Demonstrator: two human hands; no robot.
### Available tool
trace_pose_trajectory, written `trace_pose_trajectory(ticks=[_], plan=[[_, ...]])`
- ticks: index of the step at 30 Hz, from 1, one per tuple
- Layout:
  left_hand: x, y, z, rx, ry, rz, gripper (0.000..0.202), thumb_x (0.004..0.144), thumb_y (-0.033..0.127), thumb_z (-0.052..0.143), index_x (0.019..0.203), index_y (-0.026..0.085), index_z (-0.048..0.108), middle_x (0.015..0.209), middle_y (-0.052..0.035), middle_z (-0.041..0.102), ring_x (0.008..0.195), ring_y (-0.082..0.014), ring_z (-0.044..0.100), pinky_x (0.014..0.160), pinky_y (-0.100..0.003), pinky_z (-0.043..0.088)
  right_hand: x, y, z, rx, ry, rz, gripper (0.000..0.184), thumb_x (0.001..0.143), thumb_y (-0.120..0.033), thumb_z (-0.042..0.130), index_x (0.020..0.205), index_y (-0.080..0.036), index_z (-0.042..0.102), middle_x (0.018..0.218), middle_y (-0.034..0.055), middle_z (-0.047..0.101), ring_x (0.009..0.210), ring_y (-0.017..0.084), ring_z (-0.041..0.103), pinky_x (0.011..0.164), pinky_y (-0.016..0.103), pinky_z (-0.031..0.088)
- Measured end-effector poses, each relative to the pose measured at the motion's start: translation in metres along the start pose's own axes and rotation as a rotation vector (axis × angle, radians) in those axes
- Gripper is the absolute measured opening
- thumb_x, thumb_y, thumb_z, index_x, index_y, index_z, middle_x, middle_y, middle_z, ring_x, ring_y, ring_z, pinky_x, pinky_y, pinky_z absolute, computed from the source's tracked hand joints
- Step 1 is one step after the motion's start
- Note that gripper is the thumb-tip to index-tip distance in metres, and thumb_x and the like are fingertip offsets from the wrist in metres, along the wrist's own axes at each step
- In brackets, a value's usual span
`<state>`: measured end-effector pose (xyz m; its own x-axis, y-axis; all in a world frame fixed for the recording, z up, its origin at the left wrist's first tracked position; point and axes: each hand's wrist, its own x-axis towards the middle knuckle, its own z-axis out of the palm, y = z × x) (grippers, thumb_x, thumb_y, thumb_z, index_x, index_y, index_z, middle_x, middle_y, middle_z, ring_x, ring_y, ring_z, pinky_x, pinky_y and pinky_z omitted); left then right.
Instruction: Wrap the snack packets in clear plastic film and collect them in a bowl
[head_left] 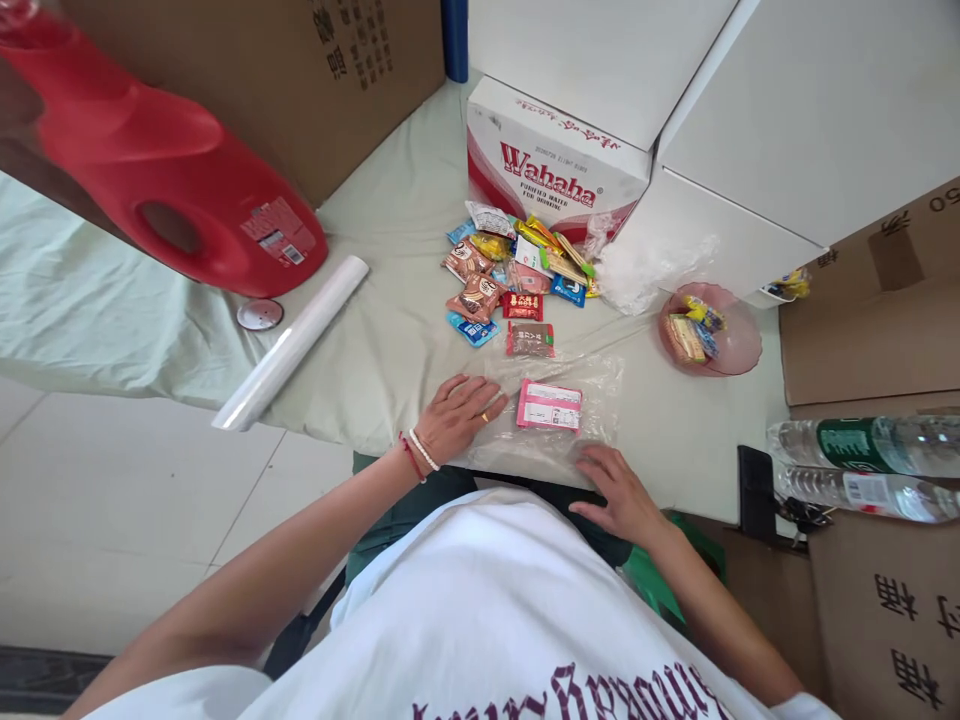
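The pink packet lies on clear film near the table's near edge. Left hand flat, fingers extended, gripping nothing; right hand loosely open, nothing visibly held — dragging the film could crumple it, shifting the packet.

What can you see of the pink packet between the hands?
Pink packet: small, flat, rectangular, in what looks like a glossy film wrapper. White panels carry fine print, too small to read, with a dark code-like mark toward the lower right. It looks unopened. It lies flat, long side roughly left to right, amid clear plastic on the cloth-covered table; whether on or inside the plastic, I can't tell. Neither the left hand nor right hand touches it.
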<state>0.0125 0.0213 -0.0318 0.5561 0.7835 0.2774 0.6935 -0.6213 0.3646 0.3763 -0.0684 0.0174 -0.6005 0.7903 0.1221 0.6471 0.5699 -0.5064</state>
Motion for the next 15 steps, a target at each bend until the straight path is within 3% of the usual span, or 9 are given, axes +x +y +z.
trace_pose_trajectory(ticks=[4, 8, 9, 11, 13, 15], plan=[[-0.004, -0.014, -0.011, -0.171, -0.212, 0.105, 0.063, 0.077, 0.006, 0.053, 0.134, 0.029, 0.065, 0.146, -0.0055, 0.065, 0.144, -0.0226, 0.052, 0.129, -0.050, 0.026, -0.023, 0.005, 0.020, 0.018, 0.123, 0.091, 0.032, 0.103, -0.023, 0.056, 0.133, -0.028, 0.064, 0.133, 0.0132, 0.064, 0.124, 0.029, 0.060, 0.102, 0.052, 0.055], [-0.014, -0.010, -0.025, -0.272, -0.295, 0.100, 0.071, 0.072, 0.018, 0.063, 0.142, 0.025, 0.057, 0.165, -0.0096, 0.045, 0.158, -0.0311, 0.031, 0.131, -0.060, 0.013, -0.006, 0.011, 0.005, 0.152, 0.156, 0.109, 0.026, 0.104, -0.024, 0.051, 0.121, -0.029, 0.071, 0.124, 0.0106, 0.069, 0.113, 0.025, 0.064, 0.094, 0.045, 0.057], [-0.016, -0.006, -0.025, -0.277, -0.294, 0.087, 0.070, 0.074, 0.026, 0.067, 0.143, 0.025, 0.056, 0.165, -0.0110, 0.043, 0.159, -0.0340, 0.028, 0.130, -0.063, 0.011, 0.002, 0.013, -0.003, 0.185, 0.138, 0.110, 0.025, 0.104, -0.026, 0.051, 0.120, -0.029, 0.072, 0.123, 0.0104, 0.069, 0.112, 0.024, 0.065, 0.094, 0.043, 0.057], [-0.019, 0.002, -0.022, -0.285, -0.250, 0.020, 0.058, 0.080, 0.039, 0.071, 0.135, 0.026, 0.061, 0.158, -0.0118, 0.053, 0.157, -0.0361, 0.031, 0.129, -0.067, 0.011, 0.018, 0.017, -0.022, 0.249, 0.103, 0.115, 0.025, 0.105, -0.031, 0.051, 0.117, -0.028, 0.073, 0.118, 0.0101, 0.070, 0.107, 0.023, 0.067, 0.091, 0.039, 0.057], [-0.017, 0.010, -0.015, -0.322, -0.160, -0.089, 0.029, 0.090, 0.043, 0.064, 0.114, 0.026, 0.068, 0.135, -0.0087, 0.071, 0.149, -0.0317, 0.046, 0.128, -0.064, 0.018, 0.034, 0.025, -0.039, 0.302, 0.058, 0.129, 0.027, 0.106, -0.036, 0.051, 0.115, -0.026, 0.075, 0.108, 0.0090, 0.071, 0.099, 0.020, 0.068, 0.086, 0.034, 0.056], [-0.012, 0.015, -0.006, -0.395, -0.049, -0.208, 0.019, 0.099, 0.040, 0.053, 0.098, 0.026, 0.066, 0.112, -0.0049, 0.078, 0.135, -0.0253, 0.060, 0.126, -0.058, 0.027, 0.049, 0.036, -0.051, 0.329, 0.013, 0.162, 0.030, 0.105, -0.041, 0.051, 0.111, -0.025, 0.076, 0.098, 0.0070, 0.072, 0.088, 0.018, 0.068, 0.080, 0.030, 0.054]])
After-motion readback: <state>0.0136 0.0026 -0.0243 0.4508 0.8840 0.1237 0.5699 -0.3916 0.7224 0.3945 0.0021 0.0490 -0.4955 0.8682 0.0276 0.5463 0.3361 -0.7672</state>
